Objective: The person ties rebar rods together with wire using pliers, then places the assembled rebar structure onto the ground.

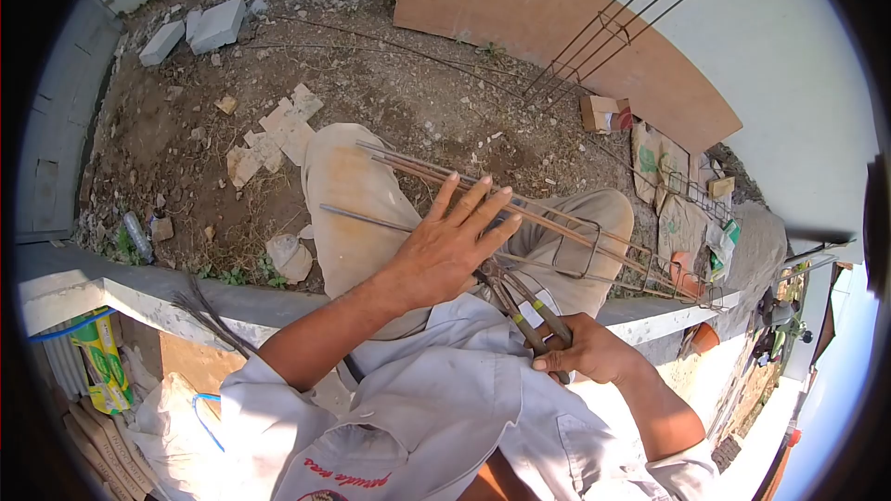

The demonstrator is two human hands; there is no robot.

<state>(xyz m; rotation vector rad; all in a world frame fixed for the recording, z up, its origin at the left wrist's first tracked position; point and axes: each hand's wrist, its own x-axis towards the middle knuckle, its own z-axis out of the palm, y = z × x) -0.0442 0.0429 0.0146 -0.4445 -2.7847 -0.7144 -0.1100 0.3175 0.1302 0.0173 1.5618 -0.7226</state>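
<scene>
Left hand [444, 252] spread wide over rods [554, 224]; right hand [588, 351] grips pliers [503, 291]; open soil [408, 107] ahead.

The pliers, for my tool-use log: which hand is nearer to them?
The right hand: it grips the pliers by their handles. The left hand is close to their jaw end, but lies spread over the thin metal rods.

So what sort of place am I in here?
Most likely a small outdoor building site: there's a wire-tied or welded-looking rebar cage in front of you, and pale building blocks lie on rough dirt ground.
</scene>
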